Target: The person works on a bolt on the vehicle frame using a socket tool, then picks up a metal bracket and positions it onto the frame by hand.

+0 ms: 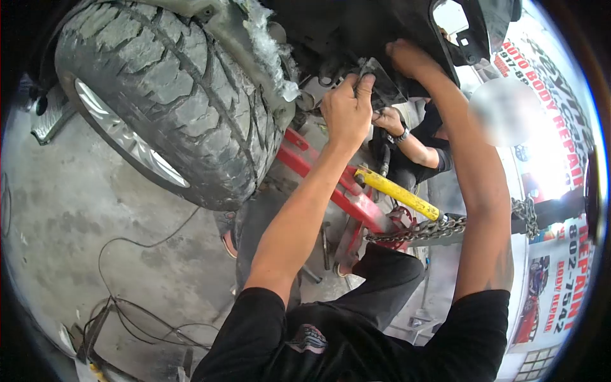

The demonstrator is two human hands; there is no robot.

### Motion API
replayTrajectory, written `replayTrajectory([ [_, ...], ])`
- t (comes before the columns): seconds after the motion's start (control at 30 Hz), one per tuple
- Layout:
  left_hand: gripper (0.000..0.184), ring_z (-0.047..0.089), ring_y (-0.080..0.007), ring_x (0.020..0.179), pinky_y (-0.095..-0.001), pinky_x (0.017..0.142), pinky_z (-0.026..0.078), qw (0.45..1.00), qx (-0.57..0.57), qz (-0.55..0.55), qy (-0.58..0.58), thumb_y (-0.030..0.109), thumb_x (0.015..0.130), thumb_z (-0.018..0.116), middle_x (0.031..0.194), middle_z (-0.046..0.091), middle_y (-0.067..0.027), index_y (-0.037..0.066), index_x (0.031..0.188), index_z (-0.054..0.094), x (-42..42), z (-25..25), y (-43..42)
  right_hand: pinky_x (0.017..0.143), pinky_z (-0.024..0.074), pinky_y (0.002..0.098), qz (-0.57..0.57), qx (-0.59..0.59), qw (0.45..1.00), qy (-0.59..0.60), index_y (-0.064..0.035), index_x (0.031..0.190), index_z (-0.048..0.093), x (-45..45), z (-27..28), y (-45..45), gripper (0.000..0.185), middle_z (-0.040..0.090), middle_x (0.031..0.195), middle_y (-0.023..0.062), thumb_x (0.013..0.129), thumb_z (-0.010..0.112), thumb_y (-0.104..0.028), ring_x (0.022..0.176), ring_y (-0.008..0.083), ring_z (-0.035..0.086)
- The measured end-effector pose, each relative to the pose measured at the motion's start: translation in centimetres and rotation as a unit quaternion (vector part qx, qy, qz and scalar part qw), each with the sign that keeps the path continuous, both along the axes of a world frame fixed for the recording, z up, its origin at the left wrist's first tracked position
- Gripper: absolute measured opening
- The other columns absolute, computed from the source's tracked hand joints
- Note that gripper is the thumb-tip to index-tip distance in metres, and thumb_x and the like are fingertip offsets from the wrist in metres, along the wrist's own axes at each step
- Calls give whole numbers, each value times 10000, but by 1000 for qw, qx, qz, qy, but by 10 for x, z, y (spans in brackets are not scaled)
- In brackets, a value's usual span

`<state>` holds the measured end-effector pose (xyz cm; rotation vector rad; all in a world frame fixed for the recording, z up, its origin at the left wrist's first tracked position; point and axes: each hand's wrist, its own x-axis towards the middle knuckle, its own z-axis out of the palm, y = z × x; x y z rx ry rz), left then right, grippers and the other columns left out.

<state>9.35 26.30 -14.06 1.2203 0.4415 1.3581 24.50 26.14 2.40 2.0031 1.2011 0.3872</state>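
Note:
My left hand (348,109) is closed on the edge of a dark metal bracket (386,84) under the vehicle's front end, thumb and fingers pressed to it. Farther right and higher, my right hand (410,59) reaches against the dark underside of the body panel (356,28). Its fingers are curled, and whatever they grip is hidden in shadow. Just below the bracket is a co-worker's hand (389,120) with a dark wristwatch. The large worn tire (172,95) stands to the left of my left hand.
A red steel frame (356,204) and a yellow cylinder (400,193) lie below my arms, with a chain (445,228) beside them. The co-worker crouches behind. Black cables (121,305) run over the concrete floor at lower left. Printed banners (560,280) hang at right.

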Motion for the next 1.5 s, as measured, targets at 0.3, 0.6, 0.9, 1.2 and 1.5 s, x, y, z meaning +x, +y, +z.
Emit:
replayTrajectory([
  [0.3,509,635,-389,617,-445,625,481,999,9,-13,-47,437,1002,613,698,651,-230,-56,888,669,2,-3,6,955,559,458,28,-60,997,-31,-14,1180,656,20,-7,6,273,663,1201,217,929,549,-30,1160,388,653],
  [0.6,423,647,-475,687,-530,630,470,999,19,-2,-34,391,995,598,684,647,-256,1,847,664,-4,0,4,982,546,464,16,-77,996,-48,-45,1215,669,4,-12,11,311,634,1289,224,931,543,-48,1191,372,639],
  [0.9,443,634,-487,688,-533,629,465,997,36,25,-64,397,1003,579,684,640,-258,-9,837,641,0,-4,2,911,574,474,85,-43,994,-51,-43,1126,706,15,-13,-3,257,697,1129,220,950,534,-114,1078,383,691],
  [1.2,487,606,-369,608,-439,630,473,999,26,-3,-40,419,1021,584,682,628,-216,-46,892,650,0,-7,0,904,561,497,121,-24,992,-19,-32,1089,703,28,-14,-8,259,688,1130,241,968,503,-143,1073,394,685],
  [1.5,439,634,-478,667,-535,612,457,998,39,24,-49,404,1008,572,665,632,-249,9,829,640,-1,-4,2,895,560,472,110,-74,991,-32,-20,1063,693,26,-16,4,216,681,1082,221,862,628,-68,1041,397,681],
])
